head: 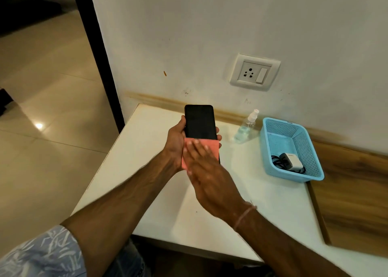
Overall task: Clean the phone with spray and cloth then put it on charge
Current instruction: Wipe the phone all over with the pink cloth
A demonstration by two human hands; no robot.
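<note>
A black phone [199,120] with a dark screen is held upright above the white table [147,146]. My left hand [175,142] grips it from behind, thumb on its left edge and fingertips showing on its right edge. My right hand [206,171] lies flat with straight fingers on a pink cloth [210,147], pressing the cloth against the lower half of the screen. A clear spray bottle [246,127] with a white nozzle stands on the table to the right of the phone. A white charger [290,161] with a black cable lies in the blue basket [270,150].
A white wall socket [255,72] with a switch is mounted on the wall above the table. The blue basket stands at the table's right side beside a wood-grain panel [352,192]. Tiled floor [42,129] lies to the left of the table edge.
</note>
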